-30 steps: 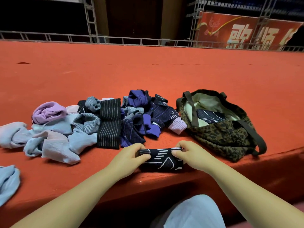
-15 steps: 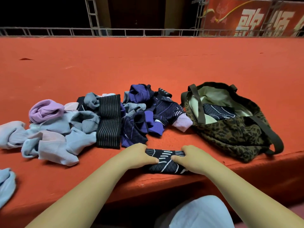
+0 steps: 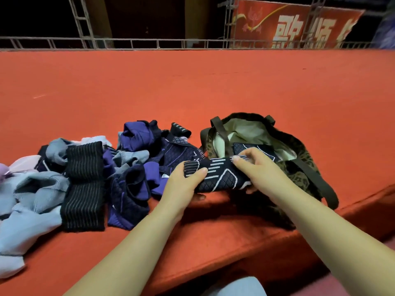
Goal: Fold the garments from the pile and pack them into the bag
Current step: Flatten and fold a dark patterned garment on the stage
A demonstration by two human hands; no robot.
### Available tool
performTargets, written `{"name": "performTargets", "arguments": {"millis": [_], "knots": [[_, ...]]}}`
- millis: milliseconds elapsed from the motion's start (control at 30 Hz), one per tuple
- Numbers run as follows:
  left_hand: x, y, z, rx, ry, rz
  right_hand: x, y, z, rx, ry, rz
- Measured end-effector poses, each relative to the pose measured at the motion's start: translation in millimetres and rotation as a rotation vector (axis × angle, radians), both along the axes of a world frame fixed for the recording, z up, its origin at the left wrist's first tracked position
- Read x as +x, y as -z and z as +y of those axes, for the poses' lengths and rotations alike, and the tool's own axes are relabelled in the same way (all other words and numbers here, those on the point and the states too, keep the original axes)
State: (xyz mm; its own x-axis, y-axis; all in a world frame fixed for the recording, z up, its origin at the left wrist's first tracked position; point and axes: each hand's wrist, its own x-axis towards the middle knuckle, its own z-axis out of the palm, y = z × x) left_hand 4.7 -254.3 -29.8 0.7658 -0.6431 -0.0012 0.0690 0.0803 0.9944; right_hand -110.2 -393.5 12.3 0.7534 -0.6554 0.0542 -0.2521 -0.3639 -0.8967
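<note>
Red-carpeted bench (image 3: 192, 92) stretching out wide in front of me, and that's the stage for all of this. On its left half sprawls the pile (image 3: 81, 178): pale blue and lilac pieces, a black ribbed one with thin stripes, a heap of purple and navy knits, all loose and tangled. To the right sits the leopard-print bag (image 3: 299, 167), mouth gaping, pale lining showing, one dark patterned piece already lying inside.

Now the small stuff. I've got the folded garment (image 3: 220, 176), navy with white lines, lifted off the bench and hanging right at the bag's near rim. My left hand (image 3: 183, 184) grips its left end, thumb on top and fingers tucked beneath. My right hand (image 3: 256, 167) pinches the top edge at the other end, fingers curled over the fold.

This thing is light and soft, a stretchy knit by the look of it, so weight is no worry. The worry is the fold springing open; nothing stiff holds it together. I reckon the sensible hold is exactly here, both ends clamped so the layers stay stacked, and it wants lowering flat onto the piece already in there. The bag is floppy too, so its rim and strap could catch the bundle on the way in.
</note>
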Motion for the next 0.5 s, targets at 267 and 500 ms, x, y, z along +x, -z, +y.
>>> {"name": "performTargets", "arguments": {"millis": [267,500], "knots": [[-6,-13,-72,0.082,0.101,-0.199,-8,-19,-122,0.311,0.181,0.178],[-6,3,-115,0.386,0.228,-0.309,-7,11,-156,0.157,0.242,0.619]]}}
